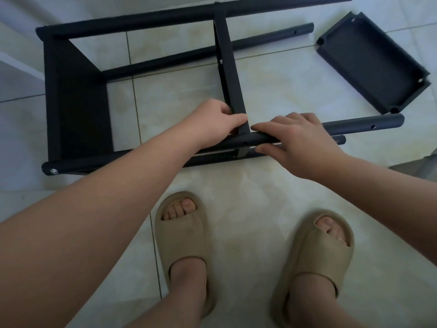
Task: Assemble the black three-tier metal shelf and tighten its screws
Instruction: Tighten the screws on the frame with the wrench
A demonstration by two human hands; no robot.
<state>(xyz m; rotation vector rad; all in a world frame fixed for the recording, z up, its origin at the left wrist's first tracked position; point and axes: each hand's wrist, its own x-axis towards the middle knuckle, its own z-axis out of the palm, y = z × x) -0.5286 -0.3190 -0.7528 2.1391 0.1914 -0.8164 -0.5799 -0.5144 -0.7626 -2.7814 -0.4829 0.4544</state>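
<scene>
The black metal shelf frame [78, 95] lies on its side on the tiled floor, with one end tier fixed at the left between four black tubes. A middle tier panel [228, 74] stands between the tubes. My left hand [220, 121] grips the near end of that middle tier. My right hand [295, 140] closes over the near upper tube [364, 125], fingers on top and thumb under it, right beside a screw hole. A silver screw head [54, 171] shows at the near left tube end. A third loose tier [371, 62] lies flat at the upper right.
My two feet in beige slippers [182, 240] stand on the pale tiles just in front of the frame. A grey object edge [421, 169] shows at the right border. A pale wall or cabinet base [16, 69] lies at the far left.
</scene>
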